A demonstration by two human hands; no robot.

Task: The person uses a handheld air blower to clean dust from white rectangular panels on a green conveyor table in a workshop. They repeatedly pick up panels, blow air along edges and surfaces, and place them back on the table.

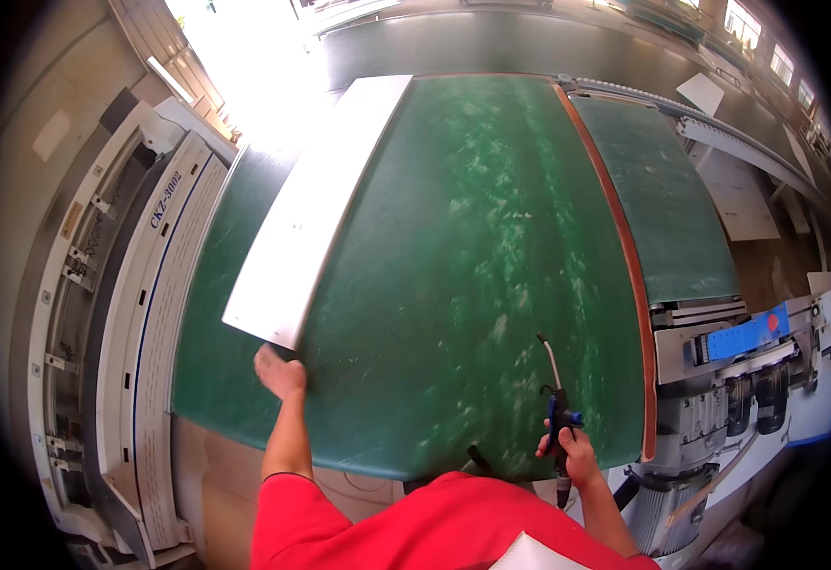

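Note:
A long white panel (316, 218) lies lengthwise on the green belt surface (415, 313), left of its middle. At its near end, my left hand (282, 372) is closed at the edge, with the fingertips partly hidden and a dark shadow beside them. My right hand (579, 454) is wrapped round the handle of an air blow gun (560, 418), black with blue parts. Its thin bent metal nozzle points up and away over the belt. A hose fitting hangs below the grip. The gun is apart from the panel.
A long white machine (144, 313) runs along the left side. An orange-brown strip (615, 218) edges the belt on the right, beside a second green surface (658, 199). Motors (696, 427) and a blue bracket (748, 332) stand at the near right. Whitish scuffs mark the belt.

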